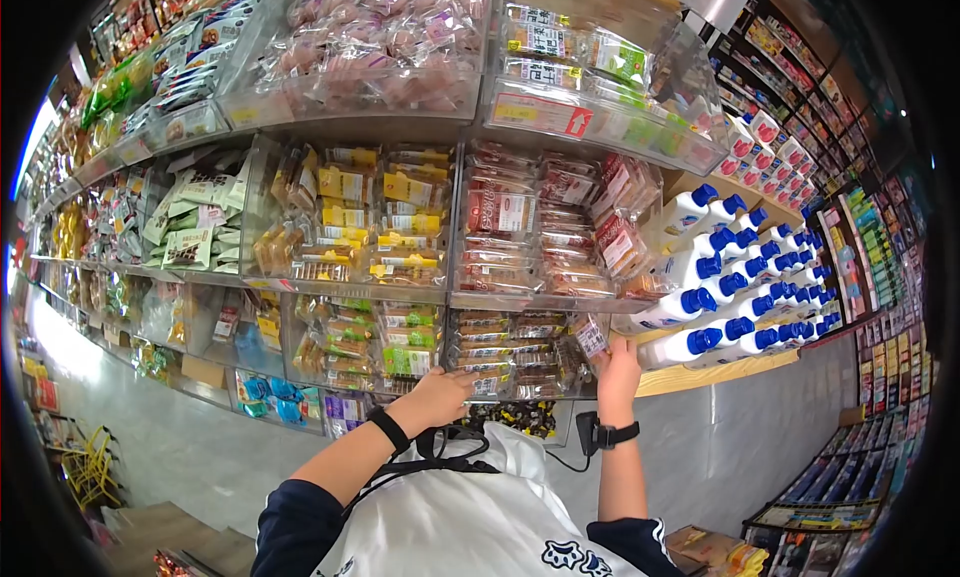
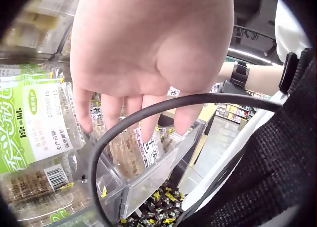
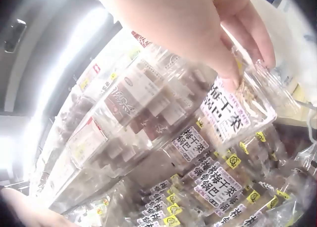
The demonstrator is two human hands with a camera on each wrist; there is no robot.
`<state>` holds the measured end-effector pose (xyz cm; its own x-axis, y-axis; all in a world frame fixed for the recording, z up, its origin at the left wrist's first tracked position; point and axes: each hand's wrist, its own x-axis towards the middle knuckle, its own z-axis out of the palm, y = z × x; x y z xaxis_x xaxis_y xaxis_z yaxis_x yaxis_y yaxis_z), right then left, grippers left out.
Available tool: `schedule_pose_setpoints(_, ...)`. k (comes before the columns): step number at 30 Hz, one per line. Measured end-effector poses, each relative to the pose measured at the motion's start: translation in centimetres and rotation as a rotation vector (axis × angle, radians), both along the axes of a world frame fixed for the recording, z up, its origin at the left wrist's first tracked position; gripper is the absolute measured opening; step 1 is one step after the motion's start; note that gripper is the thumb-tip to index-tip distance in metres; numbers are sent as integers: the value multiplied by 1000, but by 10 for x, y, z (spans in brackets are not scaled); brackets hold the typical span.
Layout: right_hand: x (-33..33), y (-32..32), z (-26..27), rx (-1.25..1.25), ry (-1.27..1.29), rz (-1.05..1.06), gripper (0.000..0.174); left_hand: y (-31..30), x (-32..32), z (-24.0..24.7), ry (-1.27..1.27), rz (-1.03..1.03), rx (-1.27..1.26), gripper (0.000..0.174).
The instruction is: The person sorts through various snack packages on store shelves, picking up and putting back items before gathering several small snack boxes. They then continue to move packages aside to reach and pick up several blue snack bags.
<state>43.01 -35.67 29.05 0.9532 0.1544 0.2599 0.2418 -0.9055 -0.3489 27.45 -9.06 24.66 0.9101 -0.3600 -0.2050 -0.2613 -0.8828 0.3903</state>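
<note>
My right hand (image 1: 619, 369) pinches a clear snack packet (image 3: 225, 113) with a white label and dark Chinese lettering, thumb and fingers at its crinkled end. The packet is held tilted over the right side of a clear bin (image 3: 116, 180) of matching packets (image 3: 218, 187). My left hand (image 1: 438, 395) lies at the front of that bin, its fingers (image 2: 147, 119) extended and loosely parted over the packets (image 2: 130, 150). Nothing is held in it. Green-labelled packets (image 2: 34, 123) lie in the neighbouring bin, left of the fingers.
Blue-capped white bottles (image 1: 700, 297) stand in rows on a wooden shelf (image 1: 720, 372) right of my right hand. Above are bins of red-labelled packets (image 1: 500, 212) and yellow-labelled packets (image 1: 345, 187). Dark wrapped candies (image 1: 525, 417) lie below. A black cable (image 2: 148, 111) loops by my left hand.
</note>
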Motion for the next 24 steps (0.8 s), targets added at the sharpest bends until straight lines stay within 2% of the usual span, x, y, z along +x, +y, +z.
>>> schedule_pose_setpoints(3, -8, -7, 0, 66, 63, 137, 20, -1, -1, -1, -15, 11, -6, 34)
schedule_pose_setpoints(7, -2, -1, -28, 29, 96, 254, 21, -3, -3, 3, -24, 21, -9, 34)
schedule_pose_setpoints(10, 11, 8, -58, 155, 97, 354, 20, -3, -5, 9, -21, 12, 7, 37)
schedule_pose_setpoints(11, 15, 12, -66, 287, 160, 379, 19, -3, -6, 14, 2, 8, 21, 40)
schedule_pose_setpoints(14, 22, 26, -85, 276, 44, 486, 19, -2, -5, 13, 23, 9, 6, 43)
schedule_pose_setpoints(18, 21, 40, -64, 22, -218, 442, 20, 0, -6, 10, 26, 22, -40, 43)
schedule_pose_setpoints(22, 25, 39, -80, 47, -33, 344, 15, 1, -7, 7, -13, 18, -22, 42)
schedule_pose_setpoints(24, 28, 31, -77, 84, -30, 381, 14, 1, -6, 7, -9, 20, -21, 42)
